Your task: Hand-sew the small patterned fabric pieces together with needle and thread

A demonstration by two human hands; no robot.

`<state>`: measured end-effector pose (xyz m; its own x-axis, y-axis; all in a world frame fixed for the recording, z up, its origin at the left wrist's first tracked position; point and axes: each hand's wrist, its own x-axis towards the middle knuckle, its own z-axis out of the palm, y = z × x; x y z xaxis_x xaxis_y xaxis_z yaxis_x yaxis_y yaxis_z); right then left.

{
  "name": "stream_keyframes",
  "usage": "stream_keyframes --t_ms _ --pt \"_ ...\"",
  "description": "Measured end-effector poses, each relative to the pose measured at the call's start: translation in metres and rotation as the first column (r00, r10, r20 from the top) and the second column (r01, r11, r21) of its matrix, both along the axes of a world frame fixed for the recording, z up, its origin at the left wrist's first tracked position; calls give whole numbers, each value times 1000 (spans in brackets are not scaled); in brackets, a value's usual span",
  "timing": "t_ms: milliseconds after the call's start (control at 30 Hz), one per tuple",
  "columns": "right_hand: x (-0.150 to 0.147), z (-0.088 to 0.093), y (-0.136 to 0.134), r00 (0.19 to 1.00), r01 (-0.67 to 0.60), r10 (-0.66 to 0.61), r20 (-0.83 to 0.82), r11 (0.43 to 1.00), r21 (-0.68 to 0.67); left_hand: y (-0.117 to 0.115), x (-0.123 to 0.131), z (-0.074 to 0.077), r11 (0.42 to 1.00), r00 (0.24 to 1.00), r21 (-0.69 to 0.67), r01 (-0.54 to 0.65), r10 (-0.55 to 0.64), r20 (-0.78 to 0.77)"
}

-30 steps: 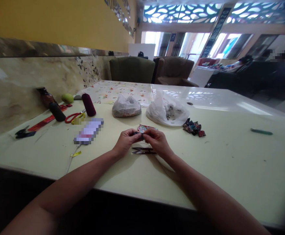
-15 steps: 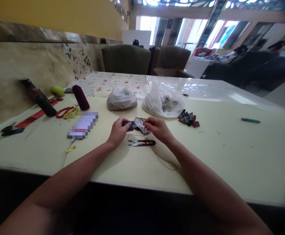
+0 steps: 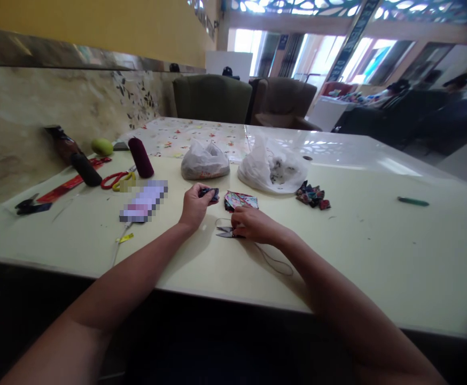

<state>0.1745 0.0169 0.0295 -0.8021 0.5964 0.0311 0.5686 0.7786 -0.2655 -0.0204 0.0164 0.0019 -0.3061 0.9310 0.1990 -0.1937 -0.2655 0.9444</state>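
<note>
My left hand is closed on a small folded piece of dark patterned fabric, held between thumb and fingers just above the table. With fingers bent and together, my right hand is on the thread snips; their blades point left and the handle is hidden beneath the hand. Just beyond the right fingers lies a stack of colourful patterned fabric pieces. A thin thread loops on the table by the right wrist.
Behind the hands stand two white plastic bags, the right one holding white stuffing. Small sewn fabric pieces lie to the right, beyond them a green pen-like object. Leftward are a phone, scissors and thread spools.
My right hand has left the patterned fabric and moved down to the snips. The colourful pieces now lie on the table, apart from the dark one in my left hand.
</note>
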Motion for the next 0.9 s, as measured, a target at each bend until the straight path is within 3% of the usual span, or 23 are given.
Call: stream_keyframes --t_ms 300,467,567,700,833,900 --pt "2 3 -2 999 30 -30 14 998 -56 3 -4 1 1000 999 9 -24 24 24" --pt "17 14 8 985 26 -60 -165 980 -199 2 -6 3 1000 998 13 6 -7 64" --pt "24 18 15 916 3 -141 -375 938 -347 0 -6 6 995 984 -21 95 -91 153" --pt "29 14 22 790 -55 -322 -521 809 -585 -5 -5 10 956 939 -65 287 -267 216" --pt "30 12 23 734 -79 -379 -564 777 -624 -11 -1 10 844 849 -123 522 -499 174" --pt "30 13 23 737 -81 -379 -559 772 -630 -13 1 8 807 820 -149 571 -550 159"
